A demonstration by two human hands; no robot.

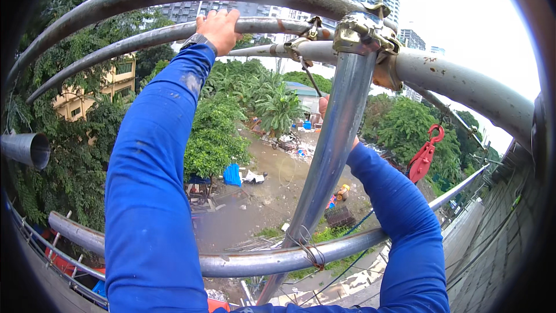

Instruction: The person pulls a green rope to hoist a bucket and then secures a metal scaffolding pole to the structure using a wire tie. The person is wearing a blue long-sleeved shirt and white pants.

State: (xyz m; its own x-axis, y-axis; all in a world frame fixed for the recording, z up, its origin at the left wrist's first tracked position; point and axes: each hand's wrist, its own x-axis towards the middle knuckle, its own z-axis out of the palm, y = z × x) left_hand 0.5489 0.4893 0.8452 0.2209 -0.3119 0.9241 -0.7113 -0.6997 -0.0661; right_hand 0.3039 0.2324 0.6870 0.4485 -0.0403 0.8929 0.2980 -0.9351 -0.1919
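My left hand (219, 30) is wrapped over the second of several long grey scaffold pipes (165, 34). My right hand (323, 106) is mostly hidden behind an upright scaffold pipe (333, 145); a few closed fingers show at its left edge. They grip the lower end of a thin metal wrench (311, 78). The wrench slants up to a scaffold clamp (294, 50) on a further pipe; exactly how its head sits there is too small to tell. A larger, worn clamp (362, 33) joins the upright's top to a thick horizontal pipe (463, 84).
A red pulley block (423, 159) hangs by its hook at the right. Across the front runs a lower pipe (255, 264), wire-tied (313, 252) to the upright. Far below lies muddy ground (272, 179) with debris and trees. A slatted grey surface (504, 232) lies right.
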